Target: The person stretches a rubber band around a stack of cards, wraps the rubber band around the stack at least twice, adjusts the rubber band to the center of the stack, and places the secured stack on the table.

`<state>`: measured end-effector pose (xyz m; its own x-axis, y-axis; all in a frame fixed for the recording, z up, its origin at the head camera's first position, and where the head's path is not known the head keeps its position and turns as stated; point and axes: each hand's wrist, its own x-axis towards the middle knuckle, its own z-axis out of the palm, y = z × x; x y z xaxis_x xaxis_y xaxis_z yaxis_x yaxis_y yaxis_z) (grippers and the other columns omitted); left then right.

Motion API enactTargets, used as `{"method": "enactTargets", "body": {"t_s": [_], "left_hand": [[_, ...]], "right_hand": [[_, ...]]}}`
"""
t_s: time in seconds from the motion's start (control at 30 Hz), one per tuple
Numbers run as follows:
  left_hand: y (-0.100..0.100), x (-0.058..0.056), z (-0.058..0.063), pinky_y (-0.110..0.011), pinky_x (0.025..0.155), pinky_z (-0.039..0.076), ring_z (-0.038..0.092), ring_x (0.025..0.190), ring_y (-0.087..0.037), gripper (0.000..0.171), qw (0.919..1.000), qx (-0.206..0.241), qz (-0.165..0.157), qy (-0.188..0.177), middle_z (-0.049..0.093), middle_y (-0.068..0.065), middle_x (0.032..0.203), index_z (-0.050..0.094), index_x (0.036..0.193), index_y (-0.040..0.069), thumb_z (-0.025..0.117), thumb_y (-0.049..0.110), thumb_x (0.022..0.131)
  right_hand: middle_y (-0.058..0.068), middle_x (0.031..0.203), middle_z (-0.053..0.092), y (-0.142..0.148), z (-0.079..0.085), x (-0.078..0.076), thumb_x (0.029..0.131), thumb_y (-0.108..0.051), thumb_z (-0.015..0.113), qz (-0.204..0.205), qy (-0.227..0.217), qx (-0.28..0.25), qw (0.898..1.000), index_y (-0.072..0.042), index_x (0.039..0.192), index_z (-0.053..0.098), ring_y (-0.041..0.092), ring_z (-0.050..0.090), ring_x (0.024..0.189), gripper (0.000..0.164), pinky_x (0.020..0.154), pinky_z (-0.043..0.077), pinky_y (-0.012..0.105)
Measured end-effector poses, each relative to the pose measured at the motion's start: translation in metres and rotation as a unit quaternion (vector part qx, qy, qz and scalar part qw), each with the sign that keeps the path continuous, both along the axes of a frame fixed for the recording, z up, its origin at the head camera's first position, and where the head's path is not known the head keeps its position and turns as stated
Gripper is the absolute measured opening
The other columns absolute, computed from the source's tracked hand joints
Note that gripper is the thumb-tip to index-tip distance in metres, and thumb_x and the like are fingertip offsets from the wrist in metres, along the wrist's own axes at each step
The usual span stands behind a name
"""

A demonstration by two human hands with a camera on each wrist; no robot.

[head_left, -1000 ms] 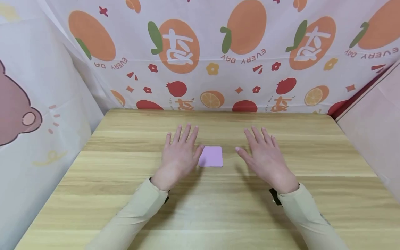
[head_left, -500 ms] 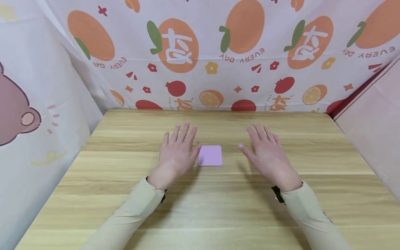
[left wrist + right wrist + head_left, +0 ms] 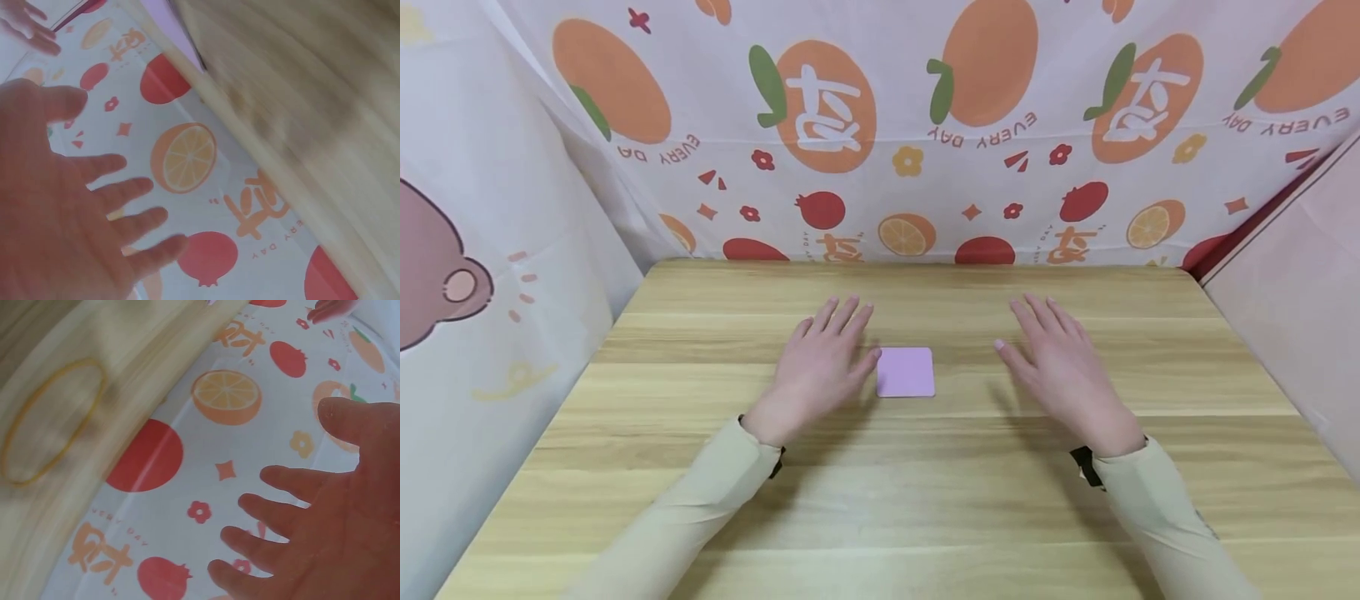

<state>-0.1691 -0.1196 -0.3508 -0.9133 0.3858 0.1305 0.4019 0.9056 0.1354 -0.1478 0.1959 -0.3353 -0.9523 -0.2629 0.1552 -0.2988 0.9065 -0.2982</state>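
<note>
While both hands hover above the bench [image 3: 880,492] with their backs upward, a lilac square [image 3: 908,372] lies flat on the wood between them. The left hand [image 3: 818,358] is the closer: in the head view its thumb reaches the square's left edge, though I cannot tell whether the two touch. Its grip is slack and holds nothing, the fingers parted and fairly straight. The right hand [image 3: 1063,367] is well apart from the square, on its right side; that grip is just as loose, thumb spread from the fingers, and bears nothing. In the right wrist view, a thin yellow loop [image 3: 100,378] shows as a long oval against the bench.

Pale sleeves [image 3: 685,508] cover the forearms, with a dark band [image 3: 1086,467] at the right cuff. Behind the bench hangs a white cloth [image 3: 895,83] printed with oranges, red fruit and small flowers.
</note>
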Motion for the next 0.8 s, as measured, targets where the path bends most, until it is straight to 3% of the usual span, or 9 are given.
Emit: {"method": "enactTargets", "body": {"t_s": [0.33,0.5,0.6,0.7,0.8], "left_hand": [[-0.013,-0.017,-0.002,-0.056,0.107,0.033,0.033,0.14,-0.034,0.067,0.9957,0.016,-0.087,-0.027,0.038,-0.01,0.153,0.041,0.149,0.01,0.065,0.037,0.093],[-0.015,-0.026,-0.006,-0.051,0.107,0.036,0.042,0.134,-0.03,0.064,0.9905,0.049,-0.114,-0.059,0.048,-0.008,0.145,0.05,0.142,0.008,0.073,0.035,0.089],[-0.014,-0.03,-0.008,-0.047,0.107,0.037,0.047,0.13,-0.027,0.06,0.9809,0.09,-0.123,-0.121,0.054,-0.008,0.139,0.053,0.139,0.007,0.075,0.029,0.088],[-0.014,-0.037,-0.01,-0.046,0.106,0.038,0.049,0.128,-0.026,0.058,0.9651,0.129,-0.134,-0.184,0.057,-0.009,0.136,0.054,0.137,0.004,0.076,0.02,0.086],[-0.015,-0.045,-0.014,-0.046,0.107,0.037,0.049,0.128,-0.027,0.061,0.9522,0.15,-0.142,-0.225,0.056,-0.01,0.136,0.053,0.137,0.004,0.078,0.016,0.084]], "right_hand": [[0.019,0.155,0.029,0.025,-0.01,-0.007,0.102,-0.047,0.047,0.0,0.018,-0.025,1.0,-0.004,0.151,0.034,0.041,0.023,0.141,0.066,0.113,0.017,0.056],[0.016,0.155,0.03,0.04,-0.016,-0.012,0.102,-0.042,0.051,0.009,0.009,-0.047,0.999,-0.005,0.15,0.037,0.04,0.026,0.14,0.062,0.111,0.021,0.058],[0.015,0.155,0.031,0.049,-0.021,-0.016,0.101,-0.038,0.054,0.024,-0.005,-0.058,0.998,-0.008,0.15,0.038,0.039,0.026,0.141,0.06,0.11,0.023,0.059],[0.013,0.155,0.033,0.058,-0.027,-0.02,0.099,-0.032,0.059,0.044,-0.014,-0.06,0.997,-0.011,0.15,0.039,0.037,0.027,0.141,0.059,0.11,0.024,0.059],[0.012,0.153,0.037,0.065,-0.033,-0.024,0.098,-0.026,0.063,0.062,-0.016,-0.056,0.996,-0.011,0.148,0.042,0.036,0.03,0.14,0.057,0.11,0.025,0.058]]}}
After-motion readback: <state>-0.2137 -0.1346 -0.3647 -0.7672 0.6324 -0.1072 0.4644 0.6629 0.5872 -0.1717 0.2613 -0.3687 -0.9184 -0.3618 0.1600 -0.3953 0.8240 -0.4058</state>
